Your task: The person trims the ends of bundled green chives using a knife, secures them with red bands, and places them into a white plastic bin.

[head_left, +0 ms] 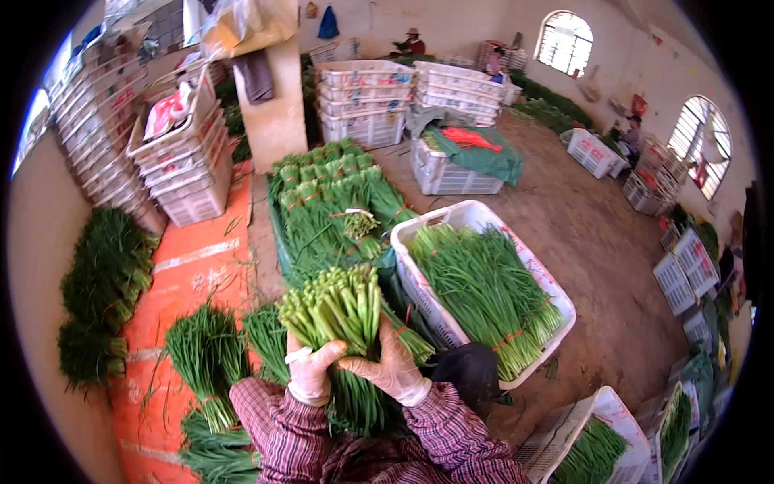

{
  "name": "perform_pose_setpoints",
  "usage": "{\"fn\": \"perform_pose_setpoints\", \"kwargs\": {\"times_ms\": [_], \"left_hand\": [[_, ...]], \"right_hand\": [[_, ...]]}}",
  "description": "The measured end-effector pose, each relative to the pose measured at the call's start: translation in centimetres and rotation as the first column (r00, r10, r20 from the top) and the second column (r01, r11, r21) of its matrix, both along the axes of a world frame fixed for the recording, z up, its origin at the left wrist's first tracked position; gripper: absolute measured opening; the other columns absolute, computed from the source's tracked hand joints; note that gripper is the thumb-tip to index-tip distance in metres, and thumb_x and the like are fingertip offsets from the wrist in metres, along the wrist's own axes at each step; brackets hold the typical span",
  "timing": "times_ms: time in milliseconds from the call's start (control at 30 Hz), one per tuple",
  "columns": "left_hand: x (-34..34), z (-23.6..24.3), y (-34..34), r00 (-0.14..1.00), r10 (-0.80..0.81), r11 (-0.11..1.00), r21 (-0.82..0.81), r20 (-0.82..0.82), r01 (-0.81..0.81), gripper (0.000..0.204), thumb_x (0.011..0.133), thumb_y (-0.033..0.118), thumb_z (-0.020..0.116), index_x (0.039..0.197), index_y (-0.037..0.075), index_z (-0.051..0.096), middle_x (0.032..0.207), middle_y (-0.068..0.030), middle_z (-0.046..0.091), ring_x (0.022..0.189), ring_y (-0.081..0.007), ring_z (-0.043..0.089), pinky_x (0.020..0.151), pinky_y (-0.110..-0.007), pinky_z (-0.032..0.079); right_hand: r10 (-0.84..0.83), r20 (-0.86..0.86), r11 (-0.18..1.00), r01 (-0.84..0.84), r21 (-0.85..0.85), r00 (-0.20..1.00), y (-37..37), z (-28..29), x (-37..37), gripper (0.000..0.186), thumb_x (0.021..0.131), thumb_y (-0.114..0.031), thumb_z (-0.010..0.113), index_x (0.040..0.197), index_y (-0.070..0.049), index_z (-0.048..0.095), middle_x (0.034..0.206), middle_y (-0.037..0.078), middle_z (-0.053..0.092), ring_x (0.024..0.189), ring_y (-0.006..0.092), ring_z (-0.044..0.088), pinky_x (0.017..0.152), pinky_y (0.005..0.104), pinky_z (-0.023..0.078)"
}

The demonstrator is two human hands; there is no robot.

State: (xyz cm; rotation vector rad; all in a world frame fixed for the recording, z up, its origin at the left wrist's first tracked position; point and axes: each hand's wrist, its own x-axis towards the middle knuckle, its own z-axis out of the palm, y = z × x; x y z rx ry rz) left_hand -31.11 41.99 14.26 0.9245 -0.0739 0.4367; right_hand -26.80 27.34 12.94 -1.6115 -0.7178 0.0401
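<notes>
I hold a thick bundle of green chives (330, 306) upright in front of me, pale cut stalk ends on top, long leaves hanging below. My left hand (310, 371) and my right hand (387, 359), both in pale gloves, grip it from either side, thumbs across its front. A small white item at my left thumb is too small to name. Beyond lie rows of banded bundles (322, 218) on green sheeting. At the right stands a white crate (547, 282) packed with chives. More bunches (201, 355) lie beside my left forearm.
An orange tarpaulin (173, 282) covers the left floor, with dark greens (101, 298) along the wall. Stacked crates (181, 194), a pillar (274, 129) and a covered crate (459, 173) stand behind. Other crates (605, 419) are at the lower right. Co-workers (415, 48) sit farther off.
</notes>
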Motion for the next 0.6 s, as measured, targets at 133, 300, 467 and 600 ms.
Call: {"fn": "perform_pose_setpoints", "kwargs": {"times_ms": [133, 300, 467, 600], "left_hand": [[-0.8, -0.1, -0.1, 0.998, 0.021, 1.000, 0.022, -0.059, -0.019, 0.084, 0.070, 0.011, 0.091, 0.140, 0.002, 0.047, 0.129, -0.0107, 0.064, 0.115, -0.0260, 0.063, 0.099, -0.039, 0.052], [-1.1, 1.6, 0.1, 0.993, -0.050, 0.997, 0.050, -0.107, 0.055, 0.079, 0.069, 0.010, 0.091, 0.137, 0.002, 0.052, 0.123, -0.0091, 0.066, 0.110, -0.0238, 0.065, 0.096, -0.037, 0.054], [-1.3, 2.8, -0.1, 0.996, 0.028, 0.998, 0.065, -0.081, -0.023, 0.072, 0.070, 0.013, 0.090, 0.133, 0.001, 0.056, 0.120, -0.0090, 0.068, 0.105, -0.0225, 0.066, 0.093, -0.036, 0.054], [-1.1, 3.7, 1.1, 0.991, 0.133, 0.982, 0.136, -0.017, -0.130, 0.071, 0.077, 0.021, 0.085, 0.136, -0.001, 0.053, 0.123, -0.0114, 0.066, 0.108, -0.0242, 0.065, 0.097, -0.039, 0.052]], "right_hand": [[0.051, -0.054, 0.998, -0.049, 0.031, 0.997, 0.1, 0.7, -0.2, 0.112, 0.081, -0.043, 0.085, 0.159, -0.002, 0.016, 0.153, 0.021, 0.042, 0.139, 0.0342, 0.045, 0.114, 0.0401, 0.037], [0.039, 0.032, 0.998, -0.037, -0.053, 0.999, -0.1, 0.2, 0.1, 0.112, 0.084, -0.051, 0.078, 0.159, 0.001, 0.013, 0.153, 0.025, 0.039, 0.141, 0.0399, 0.043, 0.113, 0.0409, 0.038], [0.047, 0.102, 0.997, -0.041, -0.063, 0.994, 0.4, 0.5, 0.3, 0.115, 0.083, -0.053, 0.079, 0.158, 0.003, 0.012, 0.153, 0.029, 0.038, 0.141, 0.0424, 0.042, 0.113, 0.0417, 0.039], [-0.045, 0.265, 0.987, 0.084, -0.135, 0.963, 0.8, 0.2, -0.9, 0.131, 0.075, -0.060, 0.082, 0.158, 0.007, 0.007, 0.154, 0.032, 0.033, 0.141, 0.0440, 0.039, 0.116, 0.0443, 0.034]]}}
